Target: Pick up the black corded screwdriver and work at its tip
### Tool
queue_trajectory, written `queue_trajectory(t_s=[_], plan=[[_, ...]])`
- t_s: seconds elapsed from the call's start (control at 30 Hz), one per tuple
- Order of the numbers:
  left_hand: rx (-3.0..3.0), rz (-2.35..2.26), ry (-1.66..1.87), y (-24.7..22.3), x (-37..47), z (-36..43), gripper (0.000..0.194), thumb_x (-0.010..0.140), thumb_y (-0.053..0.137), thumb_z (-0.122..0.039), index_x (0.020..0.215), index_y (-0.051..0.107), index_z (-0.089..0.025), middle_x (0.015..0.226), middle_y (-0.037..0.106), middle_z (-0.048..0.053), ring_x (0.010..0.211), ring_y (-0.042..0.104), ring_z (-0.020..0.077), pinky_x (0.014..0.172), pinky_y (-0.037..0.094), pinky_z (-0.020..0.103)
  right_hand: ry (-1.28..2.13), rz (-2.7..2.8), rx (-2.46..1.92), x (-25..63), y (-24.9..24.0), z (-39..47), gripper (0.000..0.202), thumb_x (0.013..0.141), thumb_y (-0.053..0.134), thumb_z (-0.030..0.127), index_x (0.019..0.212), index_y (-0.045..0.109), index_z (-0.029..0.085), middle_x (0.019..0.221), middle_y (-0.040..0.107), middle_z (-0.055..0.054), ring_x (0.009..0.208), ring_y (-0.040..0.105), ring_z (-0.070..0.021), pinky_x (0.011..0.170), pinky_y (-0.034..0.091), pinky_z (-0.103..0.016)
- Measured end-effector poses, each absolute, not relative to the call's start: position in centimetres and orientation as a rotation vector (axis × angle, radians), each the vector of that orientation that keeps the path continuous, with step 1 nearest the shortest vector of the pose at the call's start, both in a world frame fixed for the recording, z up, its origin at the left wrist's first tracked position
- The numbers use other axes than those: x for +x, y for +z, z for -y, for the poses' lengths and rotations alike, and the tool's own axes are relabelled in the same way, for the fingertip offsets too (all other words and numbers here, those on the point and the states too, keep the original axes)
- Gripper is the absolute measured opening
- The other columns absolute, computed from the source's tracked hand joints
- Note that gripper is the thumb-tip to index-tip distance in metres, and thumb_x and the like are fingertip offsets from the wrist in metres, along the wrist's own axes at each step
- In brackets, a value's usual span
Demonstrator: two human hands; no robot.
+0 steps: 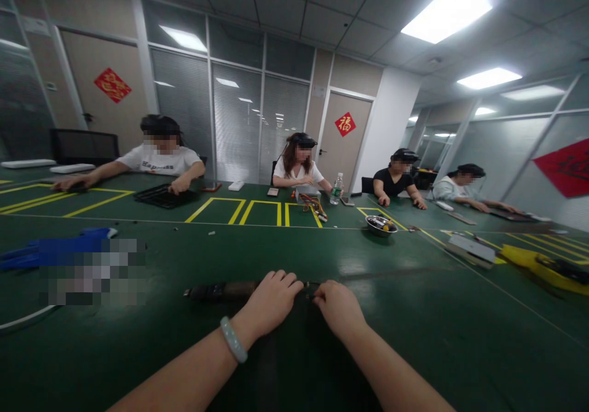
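A long dark electric screwdriver [225, 291] lies on the green table in front of me, its metal tip pointing left. My left hand [275, 298] is wrapped over its right-hand part, and a pale bangle circles that wrist. Close by on the right, my right hand [338, 306] has its fingers pinched together at the tool's rear end. Something small and dark [310, 289] shows in the narrow gap between the two hands; what the right fingers hold is too small to make out.
Blue gloves [69, 249] and a blurred-out item [99, 274] with a white cable lie at left. Further back are a metal bowl [381, 225], a water bottle [337, 190], a white box [472, 250] and a yellow bag [545, 268]. Several people sit across the table [396, 344].
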State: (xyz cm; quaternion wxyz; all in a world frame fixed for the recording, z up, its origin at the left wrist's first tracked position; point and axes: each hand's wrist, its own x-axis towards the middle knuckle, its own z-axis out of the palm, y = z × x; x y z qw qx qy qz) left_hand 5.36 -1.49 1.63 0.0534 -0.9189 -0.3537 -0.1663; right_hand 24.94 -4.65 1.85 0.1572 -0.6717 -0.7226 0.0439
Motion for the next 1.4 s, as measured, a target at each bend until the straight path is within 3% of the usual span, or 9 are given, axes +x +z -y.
queue_trajectory(t_s=[0.33,1.4], plan=[[-2.805,1.080,-0.516,1.8,5.3,1.6,0.010,0.091,0.053,-0.023,0.101,0.056,-0.024,0.099,0.059,0.002,0.092,0.054,0.0198,0.080,0.039,0.033,0.126,2.067,-1.916,25.4,1.5,4.3,0.012,0.082,0.061,0.026,0.082,0.073,0.027,0.088,0.069,0.000,0.081,0.062,-0.0156,0.072,0.040,-0.025],[-2.850,1.112,-0.699,0.8,5.3,0.7,0.010,0.085,0.062,-0.022,0.095,0.059,-0.024,0.095,0.062,-0.001,0.089,0.057,0.0193,0.078,0.040,0.034,0.080,2.137,-1.683,24.7,0.8,4.4,0.013,0.088,0.059,0.027,0.092,0.071,0.023,0.093,0.068,-0.001,0.085,0.061,-0.0142,0.079,0.043,-0.024]])
